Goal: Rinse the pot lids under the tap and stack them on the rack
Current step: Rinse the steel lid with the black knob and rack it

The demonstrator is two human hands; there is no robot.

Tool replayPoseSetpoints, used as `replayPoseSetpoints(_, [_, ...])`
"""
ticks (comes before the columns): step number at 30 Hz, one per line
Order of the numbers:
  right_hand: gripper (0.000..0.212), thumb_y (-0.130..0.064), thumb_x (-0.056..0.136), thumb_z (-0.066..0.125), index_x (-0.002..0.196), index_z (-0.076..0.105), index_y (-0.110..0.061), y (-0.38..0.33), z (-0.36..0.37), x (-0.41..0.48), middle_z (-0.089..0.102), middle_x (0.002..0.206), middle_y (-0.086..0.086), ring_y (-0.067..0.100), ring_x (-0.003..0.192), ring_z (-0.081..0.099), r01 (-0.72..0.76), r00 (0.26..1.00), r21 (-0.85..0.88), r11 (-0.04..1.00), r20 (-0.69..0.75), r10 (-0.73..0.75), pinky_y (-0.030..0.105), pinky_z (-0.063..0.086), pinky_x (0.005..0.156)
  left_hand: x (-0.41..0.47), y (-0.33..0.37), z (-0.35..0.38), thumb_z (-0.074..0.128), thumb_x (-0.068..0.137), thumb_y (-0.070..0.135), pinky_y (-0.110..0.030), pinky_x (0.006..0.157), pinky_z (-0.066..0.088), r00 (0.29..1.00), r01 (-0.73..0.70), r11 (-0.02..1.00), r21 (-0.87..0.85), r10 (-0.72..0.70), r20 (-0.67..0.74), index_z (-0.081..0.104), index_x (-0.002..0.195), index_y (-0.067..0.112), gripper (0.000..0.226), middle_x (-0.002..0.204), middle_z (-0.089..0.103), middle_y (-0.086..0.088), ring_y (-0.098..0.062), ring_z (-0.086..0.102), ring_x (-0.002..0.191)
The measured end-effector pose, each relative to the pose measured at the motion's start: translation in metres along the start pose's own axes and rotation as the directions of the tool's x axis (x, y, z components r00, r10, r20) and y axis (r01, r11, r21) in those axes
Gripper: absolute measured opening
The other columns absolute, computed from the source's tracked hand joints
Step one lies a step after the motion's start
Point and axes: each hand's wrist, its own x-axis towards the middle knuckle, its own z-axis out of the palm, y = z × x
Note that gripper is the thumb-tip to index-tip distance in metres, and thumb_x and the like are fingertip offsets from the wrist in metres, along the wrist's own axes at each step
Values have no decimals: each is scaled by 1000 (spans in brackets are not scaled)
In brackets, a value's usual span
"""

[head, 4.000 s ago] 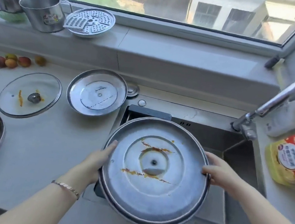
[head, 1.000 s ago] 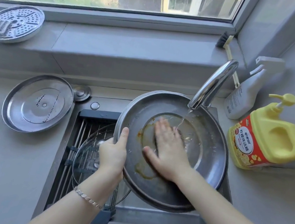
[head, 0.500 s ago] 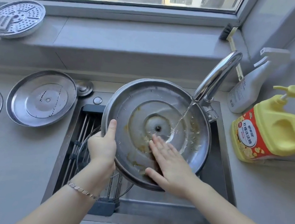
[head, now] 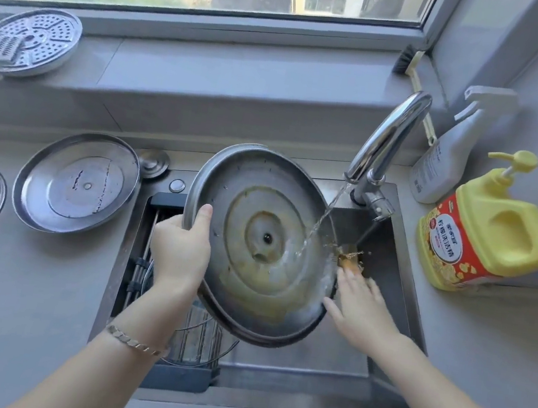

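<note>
The left arm point(head: 93, 362) and the right arm point(head: 440, 401) are both bare as far as they show. On the left wrist sits a thin bracelet point(head: 136, 340). It is a chain of small flat links, shiny and pale gold.

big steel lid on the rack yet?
No, the left hand grips the big steel lid by its rim, tilted under water running from the tap.
</note>
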Motion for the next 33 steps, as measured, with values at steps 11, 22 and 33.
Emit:
replayPoseSetpoints(11, [66,-43,99,26,150,-2,-11,-64,18,-25,-10,158,1,12,145,-10,83,996,470,879,-20,-84,26,-4,115,-12,8,7,53,93,25,-25,46,23,984,-168,982,84,162,80,31,54,12,47,50,30,0,-15,26,49])
replayPoseSetpoints(22, [74,-51,95,25,149,0,-7,-50,-42,57,-10,158,8,16,145,-11,-76,917,374,924,-339,212,34,-8,117,-21,-3,11,59,89,15,-31,58,45,996,24,986,-165,-8,94,58,63,6,28,60,55,-8,-20,50,60])
replayPoseSetpoints(33, [87,-64,74,-2,149,0,-20,-48,-33,28,-15,151,-8,6,141,-14,453,879,9,891,-174,-445,24,-13,111,-36,-34,21,60,87,2,-23,49,52,906,374,893,-251,-294,304,64,70,3,18,52,66,-3,-16,61,51])
